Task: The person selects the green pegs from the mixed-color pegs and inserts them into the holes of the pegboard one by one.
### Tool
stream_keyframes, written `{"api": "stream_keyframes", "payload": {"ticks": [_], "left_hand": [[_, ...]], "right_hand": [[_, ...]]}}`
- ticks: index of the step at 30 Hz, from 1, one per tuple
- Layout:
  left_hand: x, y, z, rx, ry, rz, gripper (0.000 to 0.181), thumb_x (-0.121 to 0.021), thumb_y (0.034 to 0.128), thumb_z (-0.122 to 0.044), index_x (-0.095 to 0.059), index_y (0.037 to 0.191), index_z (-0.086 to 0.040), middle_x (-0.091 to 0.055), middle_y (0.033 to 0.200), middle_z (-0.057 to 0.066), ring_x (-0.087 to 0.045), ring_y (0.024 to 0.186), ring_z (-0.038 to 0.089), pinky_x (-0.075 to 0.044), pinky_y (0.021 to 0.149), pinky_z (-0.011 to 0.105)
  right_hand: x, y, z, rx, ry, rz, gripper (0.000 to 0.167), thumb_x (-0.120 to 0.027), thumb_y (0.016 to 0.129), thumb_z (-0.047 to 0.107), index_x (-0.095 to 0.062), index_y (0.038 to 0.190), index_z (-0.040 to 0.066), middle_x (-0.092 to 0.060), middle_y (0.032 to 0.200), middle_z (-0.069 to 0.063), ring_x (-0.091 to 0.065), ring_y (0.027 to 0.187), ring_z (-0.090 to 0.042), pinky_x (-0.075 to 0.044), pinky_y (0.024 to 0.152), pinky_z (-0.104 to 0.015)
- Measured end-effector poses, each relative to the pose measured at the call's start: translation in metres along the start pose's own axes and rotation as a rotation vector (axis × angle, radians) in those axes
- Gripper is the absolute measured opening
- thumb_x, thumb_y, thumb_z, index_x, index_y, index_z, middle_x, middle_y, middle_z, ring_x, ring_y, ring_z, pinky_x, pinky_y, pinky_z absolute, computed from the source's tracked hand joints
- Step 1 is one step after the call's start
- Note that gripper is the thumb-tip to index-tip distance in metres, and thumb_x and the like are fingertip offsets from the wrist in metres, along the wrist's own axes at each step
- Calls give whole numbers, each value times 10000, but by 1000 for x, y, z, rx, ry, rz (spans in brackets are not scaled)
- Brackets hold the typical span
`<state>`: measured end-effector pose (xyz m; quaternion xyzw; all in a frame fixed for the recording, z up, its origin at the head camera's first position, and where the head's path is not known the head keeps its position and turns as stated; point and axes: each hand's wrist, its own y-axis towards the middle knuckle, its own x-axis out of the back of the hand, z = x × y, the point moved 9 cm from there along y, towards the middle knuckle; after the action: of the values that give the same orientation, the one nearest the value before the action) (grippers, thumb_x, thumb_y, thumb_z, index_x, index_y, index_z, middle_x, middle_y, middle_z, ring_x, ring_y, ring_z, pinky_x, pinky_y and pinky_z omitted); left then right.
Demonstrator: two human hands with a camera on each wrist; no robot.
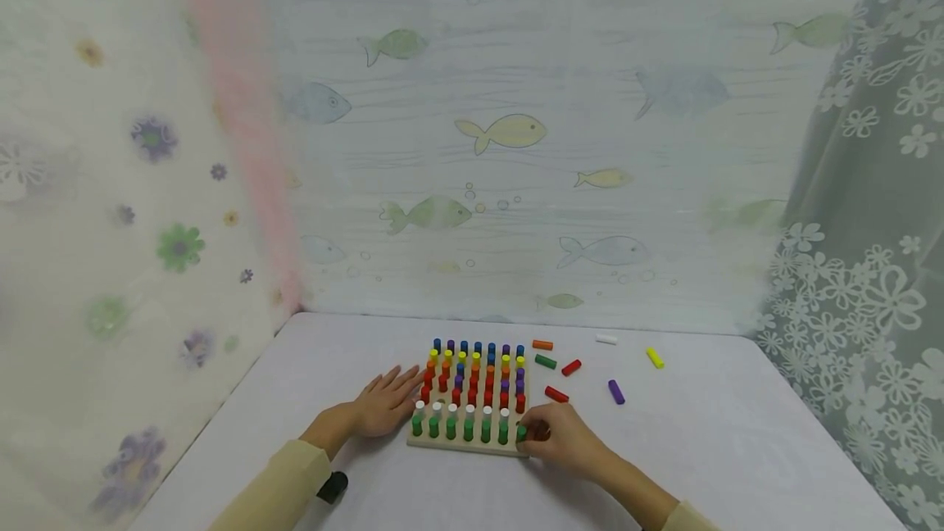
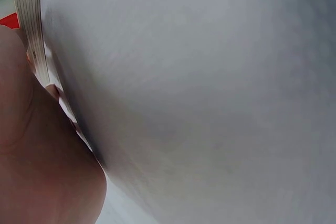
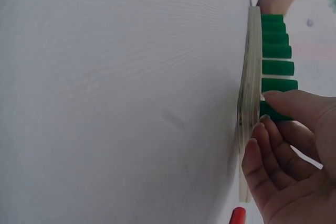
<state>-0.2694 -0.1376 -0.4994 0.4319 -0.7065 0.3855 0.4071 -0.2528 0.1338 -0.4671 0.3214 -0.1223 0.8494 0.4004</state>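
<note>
A wooden pegboard (image 1: 468,447) stands on the table with rows of coloured pegs in it. Its nearest row holds green pegs (image 1: 468,429), with white pegs (image 1: 469,412) behind them. At the near right corner my right hand (image 1: 568,439) pinches a green peg (image 3: 270,109) between thumb and fingers. That peg stands upright at the board, its lower end at the surface. My left hand (image 1: 385,406) lies with fingers extended along the board's left edge. In the left wrist view, part of the left hand (image 2: 47,156) appears beside the board's layered edge (image 2: 29,19).
Right of the board lie loose pegs: orange (image 1: 542,344), green (image 1: 546,361), two red ones (image 1: 571,367), white (image 1: 606,339), purple (image 1: 616,392) and yellow (image 1: 655,358). A black object (image 1: 333,487) shows by the left sleeve. Patterned curtains (image 1: 516,187) rise behind the white table.
</note>
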Motion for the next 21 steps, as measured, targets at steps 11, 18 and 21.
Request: {"api": "stream_keyframes", "payload": {"ticks": [11, 18, 21], "left_hand": [[-5, 6, 10, 24, 7, -32, 630, -391, 1084, -461, -234, 1644, -218, -172, 1718, 19, -77, 1581, 348, -53, 1243, 613], [2, -1, -3, 13, 22, -15, 630, -398, 1091, -429, -234, 1642, -172, -192, 1710, 76, -98, 1571, 385, -67, 1235, 631], [1, -1, -3, -3, 32, -9, 634, -367, 1096, -435, -222, 1644, -150, -183, 1710, 99, -91, 1567, 405, -61, 1232, 638]], "right_hand": [[28, -5, 7, 74, -103, -14, 235, -793, 895, 198, -728, 1074, 59, -678, 919, 36, -604, 827, -120, -511, 687, -226], [57, 0, 4, 79, -182, -106, 231, -767, 920, 171, -721, 1103, 37, -699, 982, -33, -603, 866, -185, -503, 702, -229], [68, 5, -2, 76, -207, -151, 227, -758, 923, 144, -713, 1104, 15, -703, 1005, -64, -618, 890, -211, -515, 712, -240]]}}
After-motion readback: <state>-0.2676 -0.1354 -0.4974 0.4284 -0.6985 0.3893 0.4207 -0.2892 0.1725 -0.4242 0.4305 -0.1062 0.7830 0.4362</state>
